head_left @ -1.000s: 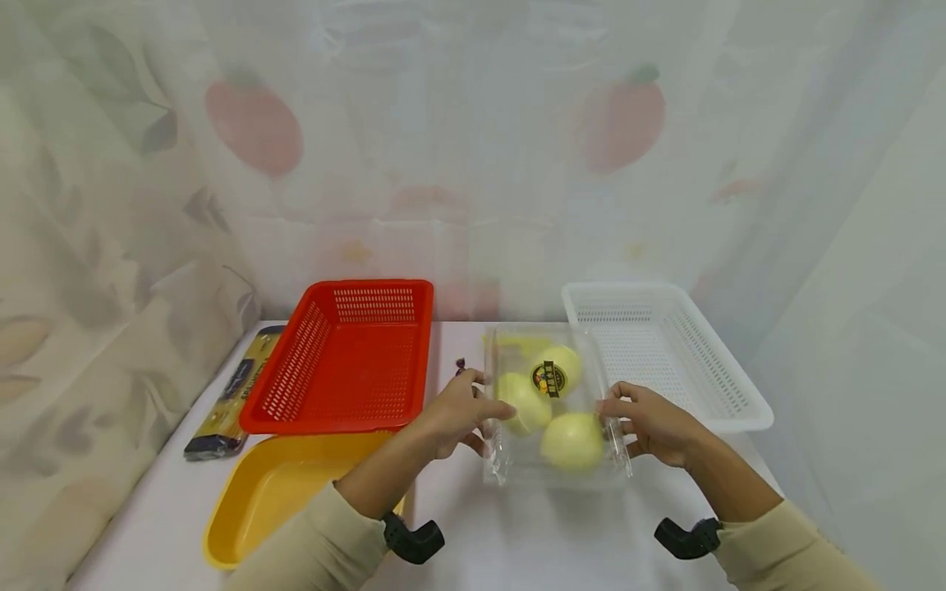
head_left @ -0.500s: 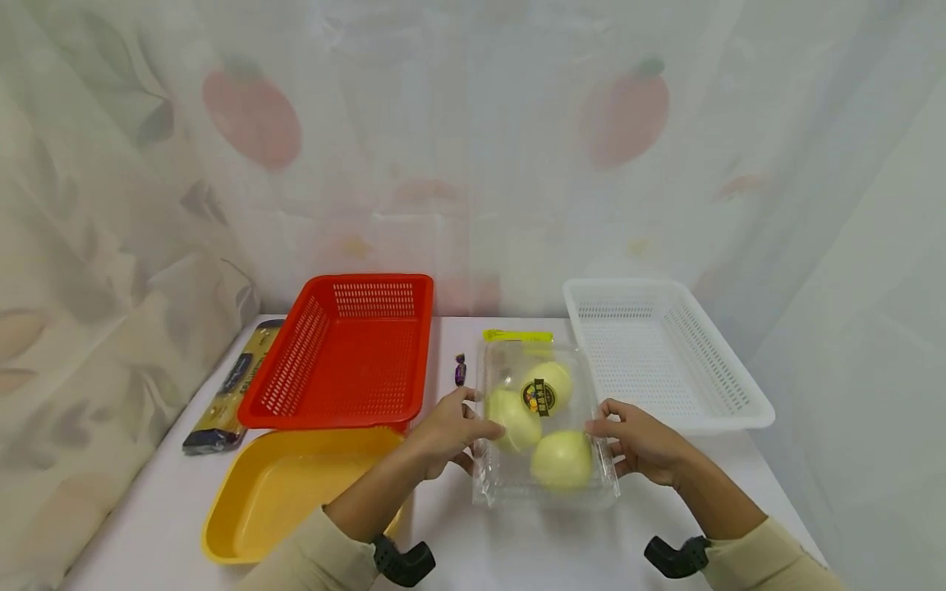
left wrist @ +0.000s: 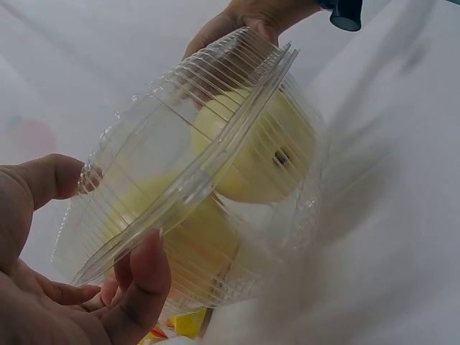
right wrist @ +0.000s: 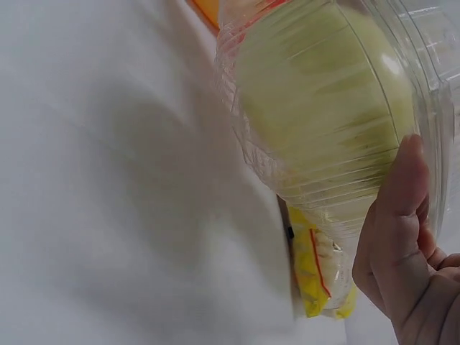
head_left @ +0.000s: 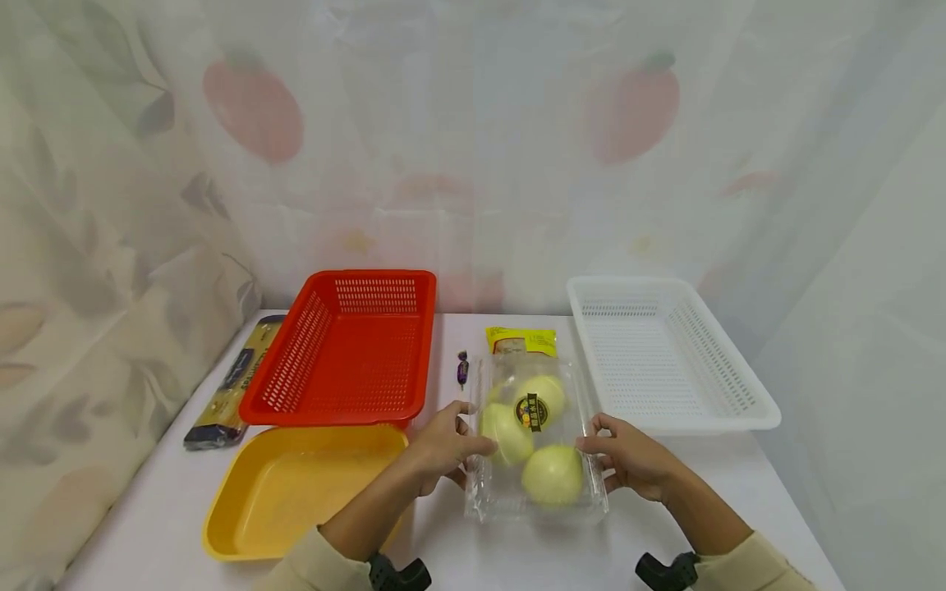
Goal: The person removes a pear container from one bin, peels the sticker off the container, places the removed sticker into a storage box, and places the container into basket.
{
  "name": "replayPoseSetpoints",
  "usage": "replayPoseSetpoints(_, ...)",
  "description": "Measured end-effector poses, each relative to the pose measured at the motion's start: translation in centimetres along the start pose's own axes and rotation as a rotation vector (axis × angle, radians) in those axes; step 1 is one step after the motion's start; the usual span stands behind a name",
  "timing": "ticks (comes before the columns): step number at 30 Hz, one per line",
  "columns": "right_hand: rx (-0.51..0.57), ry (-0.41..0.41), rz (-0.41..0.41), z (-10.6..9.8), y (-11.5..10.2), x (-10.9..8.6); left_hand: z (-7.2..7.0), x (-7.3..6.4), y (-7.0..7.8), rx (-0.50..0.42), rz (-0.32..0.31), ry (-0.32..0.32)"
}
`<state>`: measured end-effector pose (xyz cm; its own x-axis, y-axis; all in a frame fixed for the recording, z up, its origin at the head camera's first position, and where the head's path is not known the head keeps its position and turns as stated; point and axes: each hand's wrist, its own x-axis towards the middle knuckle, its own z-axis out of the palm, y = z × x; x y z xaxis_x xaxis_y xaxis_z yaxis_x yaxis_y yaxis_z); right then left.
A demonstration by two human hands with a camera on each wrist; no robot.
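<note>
White tabletop (head_left: 532, 562) beneath, we pinch opposite side rims of the clear ridged plastic box (head_left: 534, 447) of round pale-green fruits (head_left: 553, 476) with left hand (head_left: 442, 450) and right hand (head_left: 628, 457), best held level under light, even pressure.

Around the clear rectangular plastic box (head_left: 502, 499), the white surface (head_left: 532, 565) gives passage at six o'clock; a yellow printed packet (head_left: 521, 338) obstructs twelve, a red perforated basket (head_left: 347, 365) ten, a white perforated basket (head_left: 665, 365) two, a yellow plastic tub (head_left: 296, 484) nine.
</note>
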<state>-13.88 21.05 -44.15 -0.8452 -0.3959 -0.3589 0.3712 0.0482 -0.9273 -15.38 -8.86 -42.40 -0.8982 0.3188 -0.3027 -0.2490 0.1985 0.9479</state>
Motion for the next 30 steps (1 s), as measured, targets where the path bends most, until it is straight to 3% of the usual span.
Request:
replayPoseSetpoints(16,0.037,0.001,0.037,0.3,2.2,0.8,0.2,0.2,-2.1,0.000,-0.027,0.019)
replayPoseSetpoints(30,0.034,0.012,0.058,0.3,2.7,1.6,0.0,0.5,-2.8,0.039,-0.044,0.042)
